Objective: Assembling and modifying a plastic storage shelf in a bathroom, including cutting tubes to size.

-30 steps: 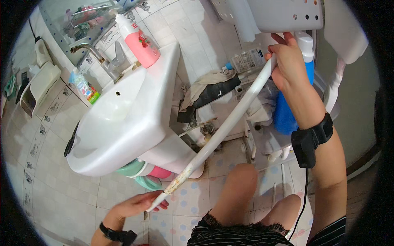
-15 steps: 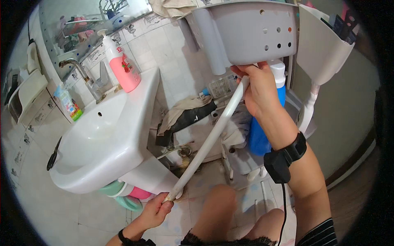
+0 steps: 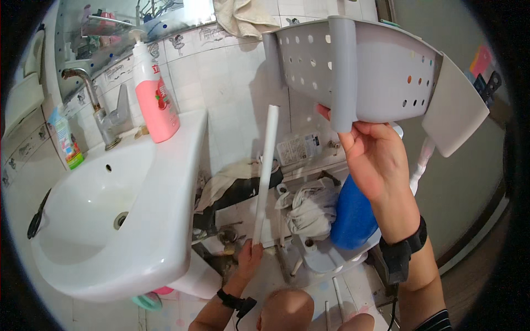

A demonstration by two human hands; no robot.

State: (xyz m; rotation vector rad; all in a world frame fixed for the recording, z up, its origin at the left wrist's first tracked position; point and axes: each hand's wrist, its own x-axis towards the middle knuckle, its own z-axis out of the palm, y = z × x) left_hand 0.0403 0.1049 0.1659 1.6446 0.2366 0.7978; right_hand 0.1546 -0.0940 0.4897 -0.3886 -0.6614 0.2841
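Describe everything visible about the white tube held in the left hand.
The white tube is a long, thin, straight round rod, plain and smooth, plastic by its look. It stands nearly upright, leaning slightly right toward its top, which ends free in front of the tiled wall. The left hand grips its bottom end; nothing else touches it. It rises between the white washbasin and the grey perforated shelf that the right hand holds, apart from both.

The tube (image 3: 264, 175) is white, the rack (image 3: 381, 77) pale grey and dotted with round holes, the sink (image 3: 160, 220) white, the bottle (image 3: 155, 102) at its back edge pink with a white pump — and the container (image 3: 353, 218) blue, the wristbands (image 3: 401, 252) black.
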